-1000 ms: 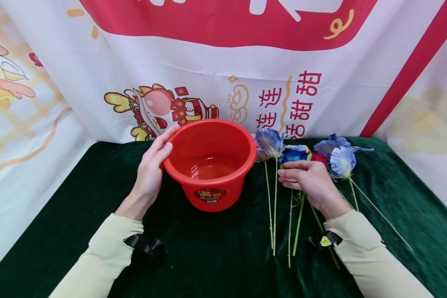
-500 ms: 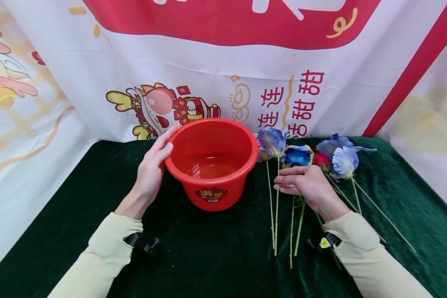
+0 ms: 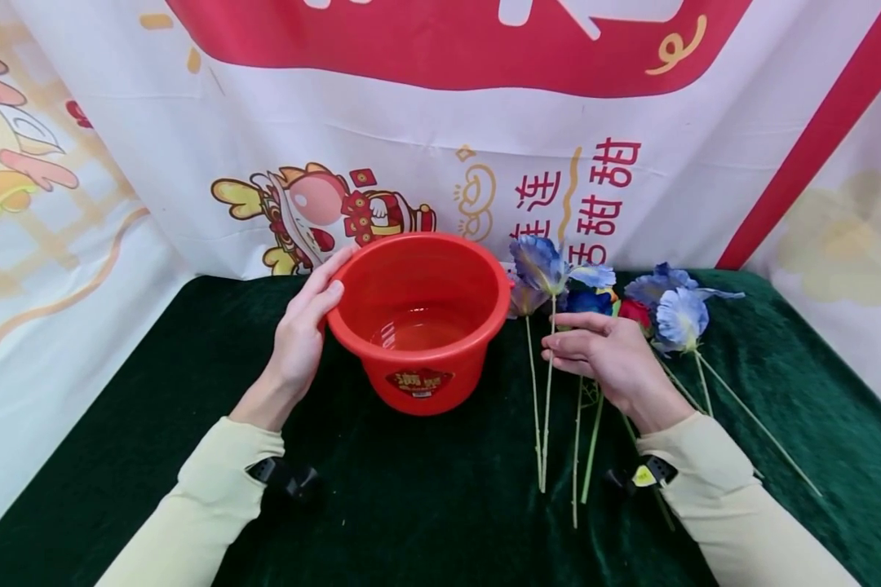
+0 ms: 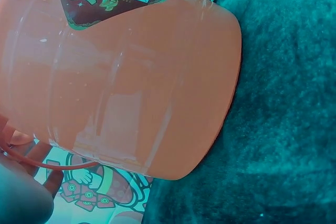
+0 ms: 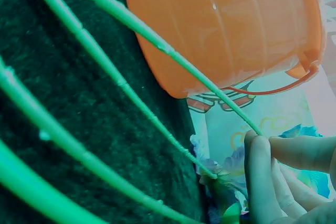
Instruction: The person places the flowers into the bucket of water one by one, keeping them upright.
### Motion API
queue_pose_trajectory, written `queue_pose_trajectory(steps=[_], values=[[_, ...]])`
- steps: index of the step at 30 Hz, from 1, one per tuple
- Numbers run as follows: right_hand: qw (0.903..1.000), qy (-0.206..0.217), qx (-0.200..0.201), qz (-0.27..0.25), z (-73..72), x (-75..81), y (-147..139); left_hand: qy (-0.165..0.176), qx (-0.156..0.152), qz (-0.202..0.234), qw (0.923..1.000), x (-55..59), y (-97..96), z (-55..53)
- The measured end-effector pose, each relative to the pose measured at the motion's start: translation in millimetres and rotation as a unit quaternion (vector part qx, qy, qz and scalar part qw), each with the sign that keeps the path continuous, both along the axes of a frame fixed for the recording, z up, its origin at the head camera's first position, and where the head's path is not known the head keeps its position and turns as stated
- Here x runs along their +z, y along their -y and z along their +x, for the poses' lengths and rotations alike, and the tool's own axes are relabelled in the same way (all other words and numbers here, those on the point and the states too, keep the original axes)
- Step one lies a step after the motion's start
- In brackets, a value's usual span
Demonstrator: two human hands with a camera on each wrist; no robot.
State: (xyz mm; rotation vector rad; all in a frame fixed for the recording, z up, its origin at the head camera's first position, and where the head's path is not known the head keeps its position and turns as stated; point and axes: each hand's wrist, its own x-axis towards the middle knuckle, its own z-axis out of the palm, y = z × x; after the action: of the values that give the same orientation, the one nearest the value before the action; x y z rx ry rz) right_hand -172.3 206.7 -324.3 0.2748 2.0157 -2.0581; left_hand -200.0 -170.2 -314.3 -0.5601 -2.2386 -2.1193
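A red plastic bucket [image 3: 367, 371] stands on the green cloth, its wall [image 4: 131, 93] filling much of the left wrist view. My left hand [image 3: 296, 342] holds its left side, thumb at the rim and the other fingers partly hidden behind. My right hand [image 3: 613, 355] pinches the thin stem of a blue artificial iris [image 3: 539, 262] between thumb and fingers, just below the bloom. In the right wrist view that stem [image 5: 165, 49] runs slanting in front of the bucket. A paler purple flower [image 3: 526, 300] lies between it and the bucket.
Right of the bucket lie a dark blue flower [image 3: 590, 302], a red rose [image 3: 635, 313] and pale blue irises [image 3: 681, 318], their long stems pointing toward me. A printed white curtain [image 3: 411, 122] hangs behind the green cloth [image 3: 411, 505].
My right hand has taken the blue iris stem between thumb and fingers, and the bloom has risen slightly, its stem end shifting up. The left hand and bucket stay in place.
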Motion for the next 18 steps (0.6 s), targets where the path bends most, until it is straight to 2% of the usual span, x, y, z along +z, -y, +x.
queue_pose_trajectory(steps=[8,18], values=[[0.9991,-0.001,-0.019,-0.039,-0.8,14.4,-4,0.003,0.001,0.002,1.0,-0.5,0.5,-0.1],[0.9979,-0.003,-0.022,-0.061,0.2,24.2,-5,-0.005,0.002,0.007,1.0,-2.1,0.4,-0.5]])
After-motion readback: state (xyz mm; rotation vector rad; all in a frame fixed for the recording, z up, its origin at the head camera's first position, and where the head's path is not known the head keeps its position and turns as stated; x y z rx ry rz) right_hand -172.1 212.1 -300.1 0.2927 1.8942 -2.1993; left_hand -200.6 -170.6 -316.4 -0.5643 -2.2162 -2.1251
